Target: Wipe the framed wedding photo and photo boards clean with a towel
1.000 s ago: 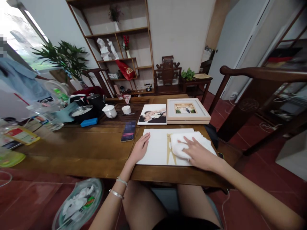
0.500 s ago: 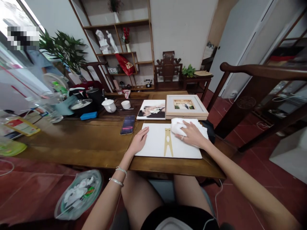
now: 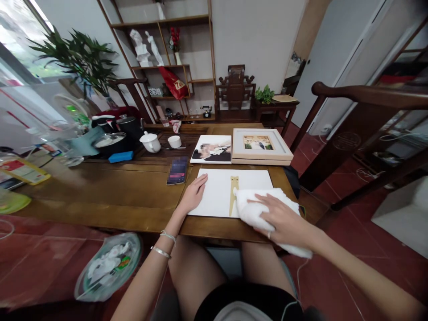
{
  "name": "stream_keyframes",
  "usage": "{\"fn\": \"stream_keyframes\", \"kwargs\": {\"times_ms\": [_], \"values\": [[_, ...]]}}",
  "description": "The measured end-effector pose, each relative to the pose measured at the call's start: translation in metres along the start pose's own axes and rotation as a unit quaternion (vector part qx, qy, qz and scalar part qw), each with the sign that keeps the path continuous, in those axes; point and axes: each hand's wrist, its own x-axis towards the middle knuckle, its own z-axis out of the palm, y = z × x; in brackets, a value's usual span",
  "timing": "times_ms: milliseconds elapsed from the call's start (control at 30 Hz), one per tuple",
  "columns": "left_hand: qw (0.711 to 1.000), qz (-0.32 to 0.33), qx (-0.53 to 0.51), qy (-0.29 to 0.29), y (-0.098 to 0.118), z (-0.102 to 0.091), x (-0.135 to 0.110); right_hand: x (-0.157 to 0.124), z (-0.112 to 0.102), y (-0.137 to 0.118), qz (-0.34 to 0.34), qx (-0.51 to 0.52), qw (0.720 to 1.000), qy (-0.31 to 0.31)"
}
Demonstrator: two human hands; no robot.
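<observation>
A flat white board [image 3: 216,196] lies near the front edge of the wooden table, with a gold-coloured long-legged shape [image 3: 233,191] on its face. My left hand [image 3: 195,193] rests with fingers stretched out on the board's left edge. In my right hand [image 3: 284,218] is a white cloth [image 3: 254,211], bunched under the fingers. It covers the board's lower right corner and part of the gold shape, and its tail hangs past the table edge.
Behind the board lie a photo panel [image 3: 211,149] and a pale picture frame [image 3: 261,147]. A phone [image 3: 177,170] is at the left, beyond it a white teapot [image 3: 150,141], a cup [image 3: 174,141] and a blue block [image 3: 121,156]. A lined bin [image 3: 110,267] stands on the floor.
My right hand has drawn the white cloth from the board's upper right down toward its lower right corner and the table edge. My left hand stays on the board. The view has shifted slightly.
</observation>
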Motion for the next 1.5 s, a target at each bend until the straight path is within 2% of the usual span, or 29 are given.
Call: {"fn": "stream_keyframes", "kwargs": {"times_ms": [167,233,300,400,533,600,667,767,867,967,1033,1100,1200,1300,1400,1500], "values": [[1.0,-0.004,0.006,-0.005,0.001,-0.001,0.0,0.066,0.005,0.057,0.04,-0.004,0.998,0.051],[1.0,-0.002,0.01,-0.006,0.002,-0.001,0.0,0.087,0.009,0.067,0.053,0.001,0.996,0.067],[1.0,-0.001,0.012,-0.003,0.002,-0.001,0.0,0.097,0.013,0.065,0.06,0.005,0.995,0.077],[1.0,-0.003,0.012,-0.002,0.002,-0.001,0.0,0.085,0.019,0.041,0.039,0.016,0.997,0.071],[1.0,-0.001,0.012,-0.005,0.002,-0.001,0.0,0.041,0.023,0.003,-0.058,0.035,0.997,0.045],[1.0,0.001,0.012,-0.004,0.001,0.0,0.0,0.023,0.021,-0.003,-0.08,0.038,0.995,0.039],[1.0,0.003,0.009,-0.004,0.001,0.0,0.0,0.017,0.016,0.003,-0.07,0.03,0.996,0.039],[1.0,0.001,0.003,-0.003,0.001,0.0,-0.001,0.031,0.011,0.029,-0.031,0.0,0.998,0.048],[1.0,-0.006,-0.004,-0.005,0.003,-0.001,-0.001,0.065,0.012,0.056,0.021,-0.038,0.998,0.054],[1.0,-0.009,-0.008,-0.008,0.005,-0.002,-0.001,0.1,0.015,0.067,0.061,-0.054,0.995,0.056],[1.0,-0.01,-0.003,-0.009,0.005,-0.002,-0.001,0.111,0.017,0.06,0.075,-0.053,0.994,0.058],[1.0,-0.01,0.003,-0.008,0.005,-0.002,-0.001,0.107,0.021,0.043,0.082,-0.05,0.994,0.054],[1.0,-0.007,0.006,-0.008,0.004,-0.001,-0.001,0.08,0.027,0.006,0.05,-0.041,0.997,0.036],[1.0,-0.002,0.007,-0.007,0.003,-0.001,-0.001,0.051,0.029,-0.022,-0.023,-0.025,0.999,0.007],[1.0,-0.006,0.005,-0.007,0.003,-0.001,-0.001,0.049,0.024,-0.021,-0.069,-0.008,0.997,-0.015],[1.0,-0.011,0.004,-0.01,0.003,-0.001,-0.001,0.078,0.014,0.005,-0.055,-0.004,0.998,-0.014]]}}
